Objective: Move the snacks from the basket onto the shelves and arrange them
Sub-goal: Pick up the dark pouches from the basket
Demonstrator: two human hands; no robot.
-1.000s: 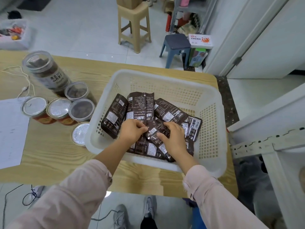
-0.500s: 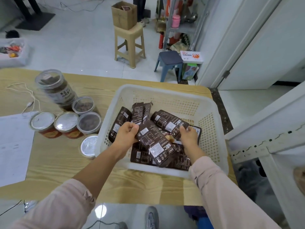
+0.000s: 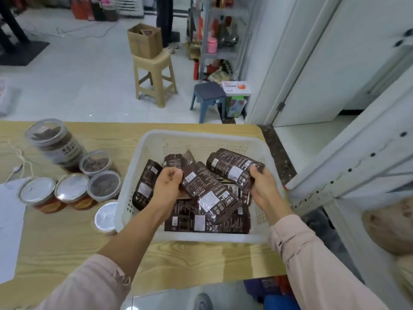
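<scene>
I stand at a wooden table (image 3: 67, 242) and look down into a white plastic basket (image 3: 201, 237) of dark brown snack packs. My left hand (image 3: 168, 186) is curled round the top end of the centre pack (image 3: 207, 195), which slants down toward me, lifted above the rest. I hold it by the end so that it hangs flat and comes free of the pile. There may be a second pack pinched behind it under my fingers; my hand hides that spot.

My right hand (image 3: 263, 186) grips the far pack (image 3: 232, 167) at its right end, thumb on top, raised off the heap. Taking one in each hand should mean fewer trips.

The loose packs (image 3: 196, 222) lie flat on the basket floor beneath, and one leans on the left wall. None has reached the shelf (image 3: 357, 175), a white metal frame just beside the basket on my right, close enough to swing across to. Jars (image 3: 73, 189) stand in a cluster left of the basket, out of that path.
</scene>
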